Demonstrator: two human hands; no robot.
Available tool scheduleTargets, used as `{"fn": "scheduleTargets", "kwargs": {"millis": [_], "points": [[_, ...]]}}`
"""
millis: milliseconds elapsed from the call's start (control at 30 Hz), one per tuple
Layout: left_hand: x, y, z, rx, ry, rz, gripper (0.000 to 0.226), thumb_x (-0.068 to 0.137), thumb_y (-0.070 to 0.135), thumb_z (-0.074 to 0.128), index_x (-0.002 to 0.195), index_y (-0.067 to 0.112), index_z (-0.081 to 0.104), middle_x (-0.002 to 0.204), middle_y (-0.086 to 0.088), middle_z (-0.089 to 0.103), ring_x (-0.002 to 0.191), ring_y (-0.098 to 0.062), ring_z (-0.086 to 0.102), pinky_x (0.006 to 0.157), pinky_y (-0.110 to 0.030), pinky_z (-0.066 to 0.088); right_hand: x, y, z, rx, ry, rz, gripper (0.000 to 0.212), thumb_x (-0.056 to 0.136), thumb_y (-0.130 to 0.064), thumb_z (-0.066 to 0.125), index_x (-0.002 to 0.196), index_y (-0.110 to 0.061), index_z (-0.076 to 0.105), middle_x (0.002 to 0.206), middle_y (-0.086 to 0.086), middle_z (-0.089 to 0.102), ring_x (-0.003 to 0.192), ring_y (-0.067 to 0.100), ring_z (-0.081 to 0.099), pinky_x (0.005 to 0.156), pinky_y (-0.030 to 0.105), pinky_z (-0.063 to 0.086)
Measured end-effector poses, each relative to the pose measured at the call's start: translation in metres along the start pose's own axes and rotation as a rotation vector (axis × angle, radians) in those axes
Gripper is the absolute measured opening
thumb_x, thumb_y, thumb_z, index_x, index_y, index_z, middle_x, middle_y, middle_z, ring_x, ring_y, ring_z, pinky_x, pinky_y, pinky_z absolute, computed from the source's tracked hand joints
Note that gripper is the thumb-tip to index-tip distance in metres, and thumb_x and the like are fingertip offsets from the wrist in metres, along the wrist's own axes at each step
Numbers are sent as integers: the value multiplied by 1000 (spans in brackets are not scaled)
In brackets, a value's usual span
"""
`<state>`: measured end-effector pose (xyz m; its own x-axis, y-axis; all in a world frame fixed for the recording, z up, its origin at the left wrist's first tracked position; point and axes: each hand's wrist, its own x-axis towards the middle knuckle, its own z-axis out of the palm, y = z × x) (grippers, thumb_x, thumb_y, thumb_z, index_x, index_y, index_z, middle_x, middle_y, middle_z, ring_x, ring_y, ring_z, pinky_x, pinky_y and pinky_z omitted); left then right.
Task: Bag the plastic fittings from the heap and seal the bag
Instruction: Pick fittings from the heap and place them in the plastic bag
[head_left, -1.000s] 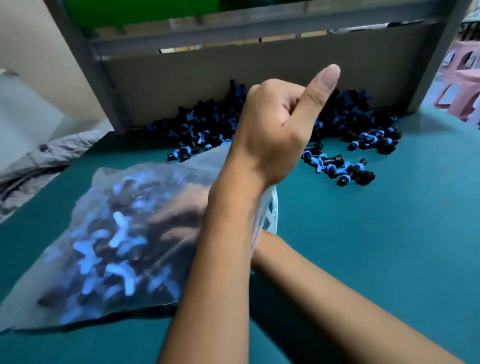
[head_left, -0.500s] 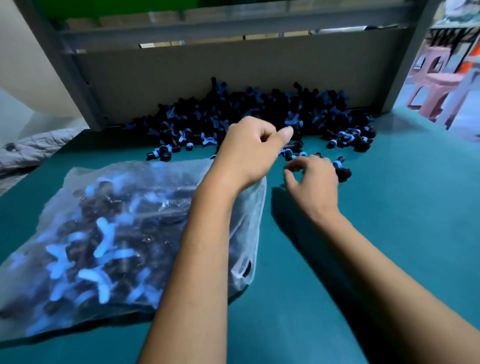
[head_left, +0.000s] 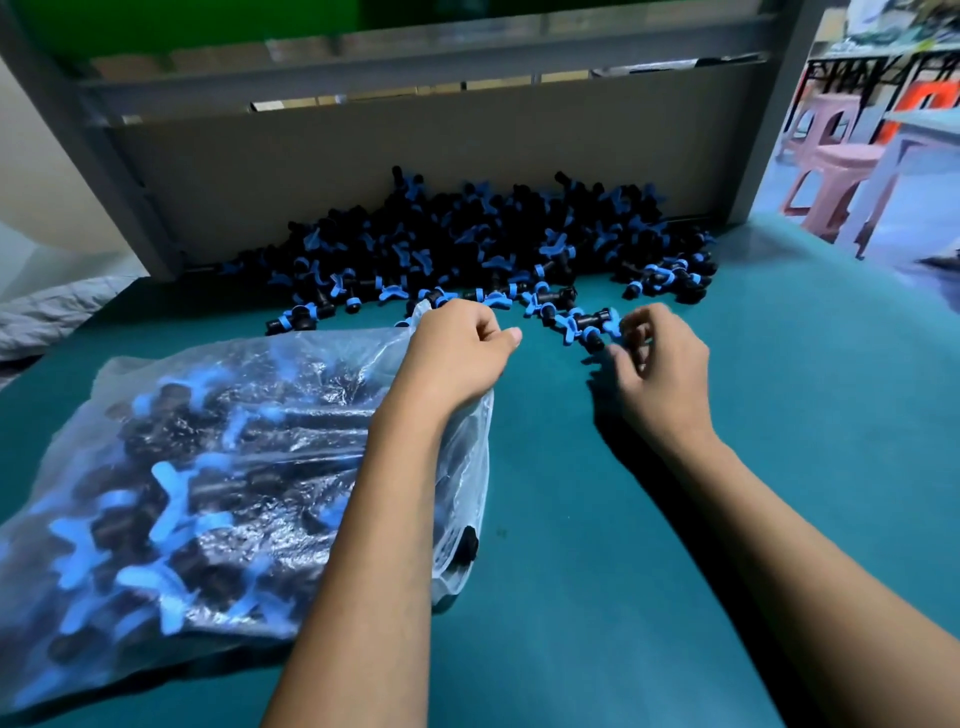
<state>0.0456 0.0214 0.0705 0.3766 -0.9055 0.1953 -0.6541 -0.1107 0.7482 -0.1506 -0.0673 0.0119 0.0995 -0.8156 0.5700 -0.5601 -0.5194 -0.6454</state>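
Note:
A heap of black and blue plastic fittings (head_left: 467, 244) lies against the back board of the green table. On the left a clear plastic bag (head_left: 208, 467), bulging with fittings, lies on its side with its mouth towards the heap. My left hand (head_left: 457, 353) grips the bag's upper edge at the mouth. To its right, my right hand (head_left: 660, 364) is at the front of the heap, its curled fingers pinching a loose fitting (head_left: 589, 325).
A grey metal frame with a cardboard back panel (head_left: 415, 156) closes off the far side of the green table (head_left: 779, 415). Pink plastic stools (head_left: 831, 171) stand beyond the right edge. Crumpled grey sheeting (head_left: 52, 306) lies off the left edge.
My left hand has come down from a raised thumb-up pose to the bag's mouth. My right hand has left the bag and moved forward to the loose fittings at the heap's front.

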Motion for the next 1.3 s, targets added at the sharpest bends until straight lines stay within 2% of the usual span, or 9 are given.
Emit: {"fn": "scheduleTargets", "kwargs": {"millis": [100,200,300,400,600,800,1000,1167,1300], "points": [[1,-6,5,-69,30,-59,29,91,35,69,72,15,60,79,-8,72,79,-32,71,79,-52,62,6,-2,-5,484,93,127,16,96,-9,62,112,-10,64,88,8,67,75,20,61,74,28,52],[3,-8,8,-265,29,-140,22,90,34,73,88,14,64,89,-10,70,72,-28,70,86,-57,60,9,-5,-3,993,-41,355,23,102,-5,54,120,-13,66,79,7,57,66,14,51,66,22,48],[2,-9,9,-439,-63,-204,35,88,27,82,116,15,64,97,-7,72,77,-22,73,90,-48,62,4,-9,3,1211,-184,491,22,103,-4,50,116,-7,68,84,11,55,68,11,51,62,17,47],[-3,-7,9,-577,-111,-198,40,84,10,84,120,11,66,100,-14,74,87,-26,75,82,-33,63,-2,-12,9,1233,-295,505,18,102,-3,51,110,0,67,81,8,58,70,12,51,59,18,45],[-4,-8,11,-569,-63,-156,23,80,-12,79,90,7,73,82,-11,69,71,-16,67,66,-21,60,-10,-17,13,1220,-453,519,16,98,-7,60,105,-6,74,85,6,66,74,12,61,71,20,54],[-4,-10,18,-472,-121,-179,30,77,0,86,104,-5,74,95,-25,73,81,-27,68,87,-40,61,-16,-20,16,1024,-413,395,18,85,0,75,96,-14,73,88,9,73,79,23,61,70,25,53],[-2,-11,11,-545,-70,-228,14,83,3,82,95,-1,74,76,-12,75,62,-16,70,59,-20,56,-13,-17,16,1158,-294,523,9,90,-4,71,90,-12,74,79,3,66,68,13,58,60,21,53],[-2,-10,5,-549,-69,-241,13,84,5,82,95,2,76,78,-12,77,66,-17,70,60,-20,55,-11,-12,14,1161,-276,544,6,91,-8,71,94,-11,74,80,2,63,70,14,56,61,21,52],[-6,-5,11,-544,-128,-225,27,81,0,83,104,-8,73,91,-22,74,70,-20,68,62,-20,57,-16,-15,16,1027,-445,381,10,85,-8,78,89,-17,77,82,5,69,70,17,57,61,21,49]]}}
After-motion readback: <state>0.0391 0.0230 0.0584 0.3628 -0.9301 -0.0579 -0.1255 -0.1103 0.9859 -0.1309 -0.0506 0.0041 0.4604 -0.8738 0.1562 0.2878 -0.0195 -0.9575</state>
